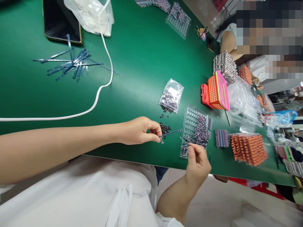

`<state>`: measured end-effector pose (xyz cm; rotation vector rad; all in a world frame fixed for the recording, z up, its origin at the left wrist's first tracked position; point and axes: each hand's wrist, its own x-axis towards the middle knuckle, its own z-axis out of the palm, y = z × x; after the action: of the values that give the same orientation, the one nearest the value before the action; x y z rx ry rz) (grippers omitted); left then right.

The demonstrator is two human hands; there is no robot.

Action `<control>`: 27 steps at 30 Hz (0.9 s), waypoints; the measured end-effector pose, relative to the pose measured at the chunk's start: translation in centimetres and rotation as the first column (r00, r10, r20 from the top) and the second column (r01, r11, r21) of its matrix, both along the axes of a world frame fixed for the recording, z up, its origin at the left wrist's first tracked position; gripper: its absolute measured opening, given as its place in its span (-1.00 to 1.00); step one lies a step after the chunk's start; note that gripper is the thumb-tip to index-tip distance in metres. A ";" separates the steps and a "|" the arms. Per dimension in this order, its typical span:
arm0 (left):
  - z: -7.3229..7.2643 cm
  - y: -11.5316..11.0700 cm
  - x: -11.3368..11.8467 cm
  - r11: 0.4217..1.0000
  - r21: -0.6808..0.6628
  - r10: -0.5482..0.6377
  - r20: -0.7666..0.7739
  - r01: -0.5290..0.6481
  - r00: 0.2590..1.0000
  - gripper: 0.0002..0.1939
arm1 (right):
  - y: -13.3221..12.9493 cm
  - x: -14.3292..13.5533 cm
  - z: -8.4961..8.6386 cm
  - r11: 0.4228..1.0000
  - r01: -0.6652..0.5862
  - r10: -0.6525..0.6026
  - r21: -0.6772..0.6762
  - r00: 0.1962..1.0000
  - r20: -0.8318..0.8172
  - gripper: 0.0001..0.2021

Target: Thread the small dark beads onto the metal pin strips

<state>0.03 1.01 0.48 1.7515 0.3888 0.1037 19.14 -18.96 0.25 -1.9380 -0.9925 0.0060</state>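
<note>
My left hand [144, 130] pinches a thin blue strip [174, 132] between thumb and forefinger, one end pointing at the clear tray. My right hand [199, 159] is closed at the tray's near edge, its fingertips pinching a thin piece [184, 140] too small to name. The clear plastic tray [190, 116] has rows of small slots and bears a heap of thin purplish pieces [200, 130]. A small pile of dark beads [165, 128] lies just beyond my left fingertips. More beads spill from a clear plastic bag [171, 94] behind it.
Blue strips [75, 63] lie loosely heaped at left, near a dark tablet [61, 22] and white cable [97, 97]. Rightward stand an orange basket [214, 90], stacked orange pieces [248, 148] and a purplish stack [222, 138]. Other people sit across the green table [137, 60].
</note>
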 end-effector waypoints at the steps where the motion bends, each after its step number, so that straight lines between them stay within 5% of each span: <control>1: 0.0 0.0 0.1 0.999 -0.001 0.046 -0.021 -0.046 0.999 -0.80 | -0.4 1.0 0.0 0.998 0.039 -0.034 -0.042 0.994 0.105 -0.91; 8: -0.3 0.3 0.5 0.948 -0.103 0.299 -0.040 -0.302 0.953 -0.81 | -1.8 4.9 -1.9 0.974 0.124 -0.042 -0.189 0.920 0.389 -0.83; 15: -0.8 0.6 0.6 0.914 -0.187 0.364 -0.019 -0.360 0.931 -0.81 | -1.1 2.4 -2.4 0.960 0.236 -0.128 -0.148 0.844 0.520 -0.75; 18: -0.8 0.5 0.7 0.909 -0.192 0.377 -0.006 -0.371 0.926 -0.82 | 0.1 -0.3 -2.1 0.989 0.032 0.036 -0.146 0.895 0.444 -0.83; 21: -1.0 0.4 0.8 0.907 -0.187 0.385 0.003 -0.377 0.923 -0.83 | 1.7 -2.6 -2.4 0.950 -0.239 0.289 -0.203 0.919 0.268 -0.87; 27: -1.3 0.4 0.7 0.908 -0.181 0.385 0.014 -0.377 0.923 -0.83 | 3.9 -4.3 -3.4 0.912 -0.336 0.380 -0.237 0.908 0.174 -0.88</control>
<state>0.77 1.43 -0.79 1.4780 0.6820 0.3823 14.82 -15.05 -3.15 -1.9363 -1.5407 0.1121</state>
